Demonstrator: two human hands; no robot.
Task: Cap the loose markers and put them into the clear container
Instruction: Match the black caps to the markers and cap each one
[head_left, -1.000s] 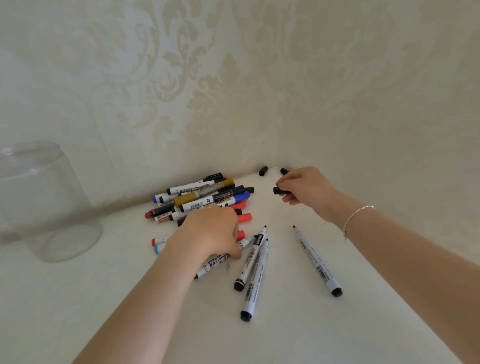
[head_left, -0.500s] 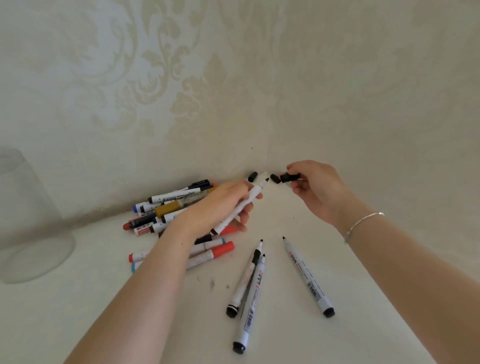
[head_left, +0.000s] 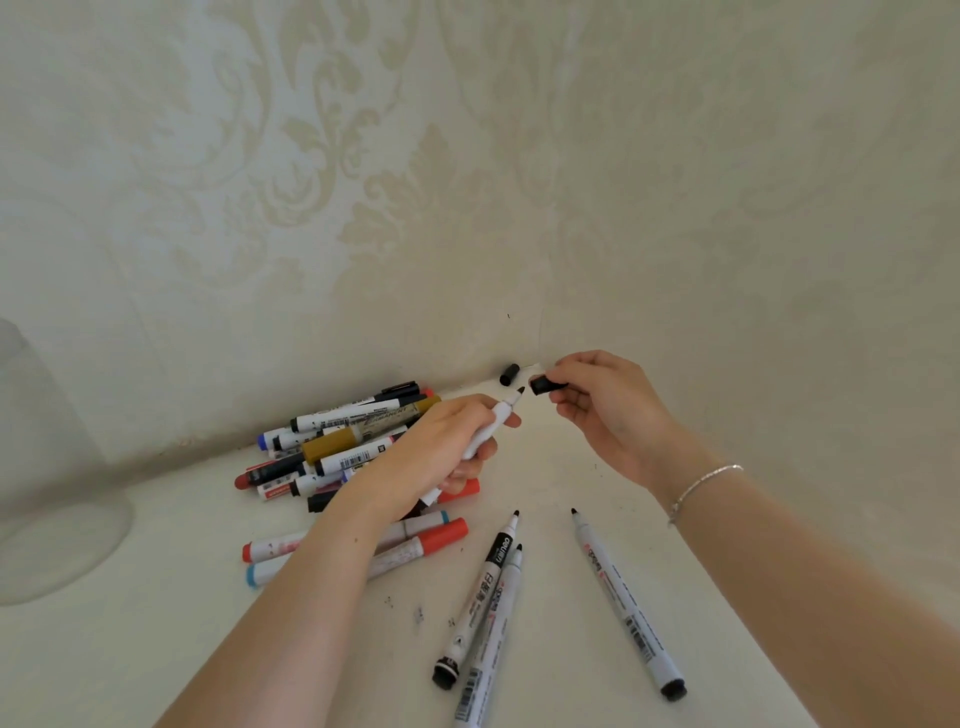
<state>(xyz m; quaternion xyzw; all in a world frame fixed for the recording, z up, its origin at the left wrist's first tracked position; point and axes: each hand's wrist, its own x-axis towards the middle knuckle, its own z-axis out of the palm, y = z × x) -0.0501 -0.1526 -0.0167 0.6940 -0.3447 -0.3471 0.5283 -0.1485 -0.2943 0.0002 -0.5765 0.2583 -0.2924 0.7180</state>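
Left hand (head_left: 436, 457) gripping uncapped marker (head_left: 493, 423), right hand (head_left: 605, 410) pinching black cap (head_left: 543, 385), clear container (head_left: 47, 467) cut off

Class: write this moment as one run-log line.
left hand: holds uncapped marker | right hand: pinches black cap | cap not yet on

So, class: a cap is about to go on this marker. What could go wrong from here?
1. The black cap in the right hand is not yet in line with the bare tip of the held marker; a miss could ink the fingers.
2. Three uncapped markers lie under the arms and could be smudged or knocked.
3. The spare cap in the corner could roll away.
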